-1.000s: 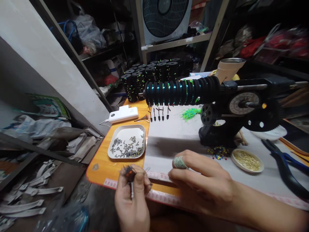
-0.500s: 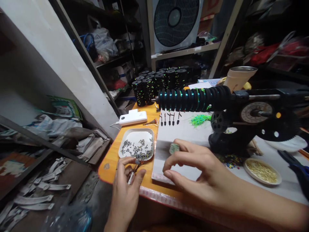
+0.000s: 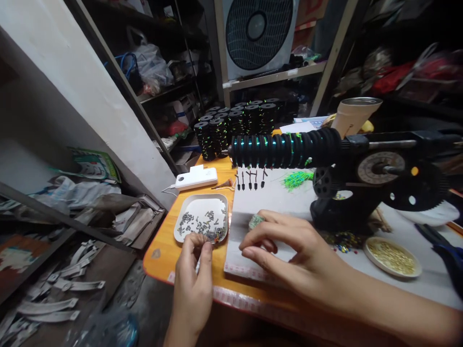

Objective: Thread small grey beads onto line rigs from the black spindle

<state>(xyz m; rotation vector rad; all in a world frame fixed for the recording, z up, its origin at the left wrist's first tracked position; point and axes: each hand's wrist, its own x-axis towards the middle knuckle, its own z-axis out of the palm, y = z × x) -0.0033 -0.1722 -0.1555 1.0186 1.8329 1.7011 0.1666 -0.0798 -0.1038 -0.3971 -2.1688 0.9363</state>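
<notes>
My left hand (image 3: 193, 279) is pinched shut on a small tool with a white handle and a dark tuft at its tip, held at the near rim of a white tray (image 3: 184, 219) of several small grey metal parts. My right hand (image 3: 289, 253) hovers over the grey mat (image 3: 275, 197) with fingers curled and apart, holding nothing; its index fingertip wears a green wrap (image 3: 255, 221). Behind it a black winding machine (image 3: 361, 178) carries a horizontal row of black spools with green line (image 3: 285, 149).
Stacked black spools (image 3: 235, 125) stand at the back of the orange table (image 3: 162, 250). A white power bank (image 3: 195, 178), a dish of gold beads (image 3: 392, 255), coloured beads (image 3: 343, 239), blue-handled pliers (image 3: 444, 250), a paper cup (image 3: 352, 115) and a fan (image 3: 258, 31) surround them.
My left hand moved up from the table edge to the tray's near rim with the tool. My right hand shifted forward onto the mat; the view tilted upward.
</notes>
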